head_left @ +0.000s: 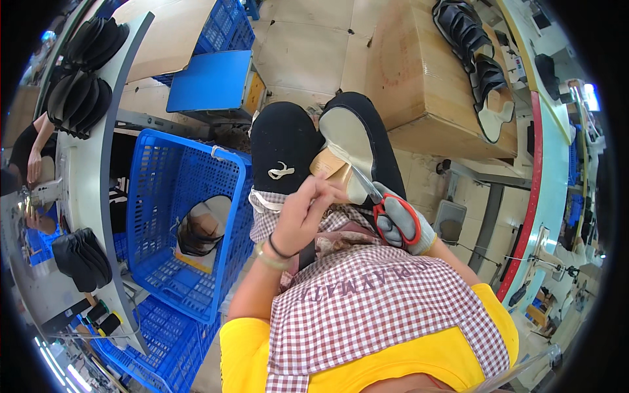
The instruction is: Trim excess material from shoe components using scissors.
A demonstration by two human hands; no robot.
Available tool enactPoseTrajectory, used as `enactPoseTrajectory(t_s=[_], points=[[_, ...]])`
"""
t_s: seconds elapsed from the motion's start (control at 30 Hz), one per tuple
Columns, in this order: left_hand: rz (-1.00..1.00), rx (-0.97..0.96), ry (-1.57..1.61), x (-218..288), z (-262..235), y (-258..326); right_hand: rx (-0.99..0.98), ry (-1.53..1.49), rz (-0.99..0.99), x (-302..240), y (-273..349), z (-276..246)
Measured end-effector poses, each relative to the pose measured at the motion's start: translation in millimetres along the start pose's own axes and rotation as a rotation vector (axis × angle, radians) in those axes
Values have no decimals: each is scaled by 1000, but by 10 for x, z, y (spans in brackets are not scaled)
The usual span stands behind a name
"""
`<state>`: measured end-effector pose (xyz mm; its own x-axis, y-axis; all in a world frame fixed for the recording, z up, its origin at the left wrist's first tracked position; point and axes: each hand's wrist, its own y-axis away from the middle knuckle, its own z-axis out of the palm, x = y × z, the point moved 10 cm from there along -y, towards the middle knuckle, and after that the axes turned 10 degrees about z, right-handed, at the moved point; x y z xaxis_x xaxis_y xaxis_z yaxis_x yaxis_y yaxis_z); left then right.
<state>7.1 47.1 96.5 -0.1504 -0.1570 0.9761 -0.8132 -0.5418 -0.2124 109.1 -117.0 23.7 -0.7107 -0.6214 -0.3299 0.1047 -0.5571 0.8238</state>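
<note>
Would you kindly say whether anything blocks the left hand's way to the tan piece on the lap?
Nothing visible does: the left hand is at the lower end of the tan piece; the scissors in the right hand are beside it.

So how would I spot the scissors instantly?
Find the checked apron; at its upper edge is the wearer's grey-gloved right hand. It holds the scissors, blades pointing up-left; their red handles stand out from the pale piece nearby.
</note>
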Motion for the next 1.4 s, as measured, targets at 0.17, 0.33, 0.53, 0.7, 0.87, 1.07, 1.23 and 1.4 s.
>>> enactPoseTrajectory(t_s=[0.17, 0.33, 0.53, 0.7, 0.87, 1.07, 1.23, 1.4], points=[[-45, 171, -491, -402, 144, -227, 30, 60, 29, -4, 13, -9], [-14, 52, -812, -567, 300, -379, 41, 66, 37, -83, 47, -9], [-244, 146, -323, -923, 226, -286, 36, 141, 40, -219, 18, 11], [-267, 220, -218, -1046, 242, -175, -8, 131, 64, -263, -27, -65], [-271, 289, -182, -1028, 263, -118, -92, 3, 158, -283, -57, -69], [-329, 302, -94, -1101, 298, -83, 107, 479, 82, -473, -63, -36], [-328, 319, -33, -1069, 338, -79, 217, 637, -39, -591, -73, 14], [-283, 322, -36, -1080, 325, -80, 171, 405, 117, -554, -13, 83]])
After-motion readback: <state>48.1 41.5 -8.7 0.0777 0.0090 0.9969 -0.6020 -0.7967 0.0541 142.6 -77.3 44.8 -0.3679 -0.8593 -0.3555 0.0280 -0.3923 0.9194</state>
